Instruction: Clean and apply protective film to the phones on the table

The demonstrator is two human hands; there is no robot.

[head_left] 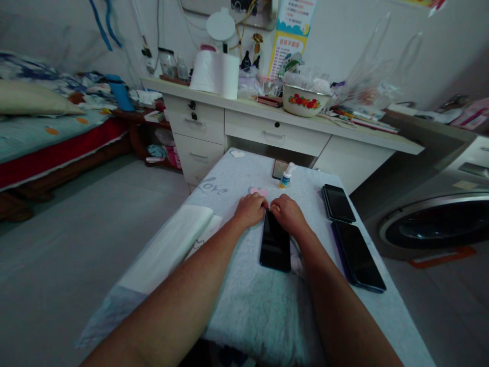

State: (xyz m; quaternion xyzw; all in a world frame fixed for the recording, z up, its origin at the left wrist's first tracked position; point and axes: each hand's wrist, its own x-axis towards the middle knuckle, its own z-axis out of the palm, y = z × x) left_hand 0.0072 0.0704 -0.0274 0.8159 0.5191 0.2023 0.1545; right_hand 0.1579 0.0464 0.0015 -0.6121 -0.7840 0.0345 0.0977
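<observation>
A black smartphone (275,244) lies flat, screen up, in front of me on the cloth-covered table (244,306). At its far end, my left hand (251,208) is closed with the fingertips bent together by the top left corner. My right hand (286,211) closes over the top right corner, its fingers pinched close to the left ones. What sits between the fingertips is too small to make out. Just beyond the hands stands a small spray bottle (286,176) with a white cap, beside another phone (279,168).
Stacked phones or tablets (340,203) lie along the table's right side, with a larger dark tablet (361,257) nearer me. Folded white paper (168,250) is at the left. Behind stands a white desk (244,127) holding an enamel bowl (303,100); a washing machine (431,204) is at right.
</observation>
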